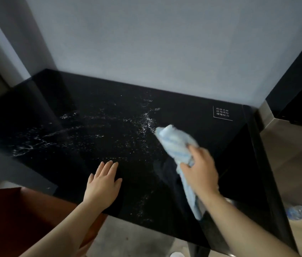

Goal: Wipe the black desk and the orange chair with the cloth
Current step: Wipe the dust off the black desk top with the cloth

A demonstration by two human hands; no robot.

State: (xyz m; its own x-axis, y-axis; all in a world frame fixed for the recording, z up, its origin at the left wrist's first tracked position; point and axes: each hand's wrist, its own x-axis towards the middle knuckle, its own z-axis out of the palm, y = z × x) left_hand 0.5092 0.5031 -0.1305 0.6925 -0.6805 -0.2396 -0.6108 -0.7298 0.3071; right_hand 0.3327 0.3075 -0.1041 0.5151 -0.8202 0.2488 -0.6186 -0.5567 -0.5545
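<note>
A: What stood at the rear?
B: A plain grey wall (pixel 146 43). Water droplets (pixel 147 120) lay scattered below it, near a white printed notice (pixel 222 112), text illegible.
A: And to the right?
B: Blurred plastic bottles (pixel 301 211), 2 blue caps visible, below a metal panel (pixel 285 145).

Black desk (pixel 91 101) with scattered droplets (pixel 147 121)

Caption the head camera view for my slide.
Right hand holds a blue cloth on the wet black desk; left hand rests flat.
</note>
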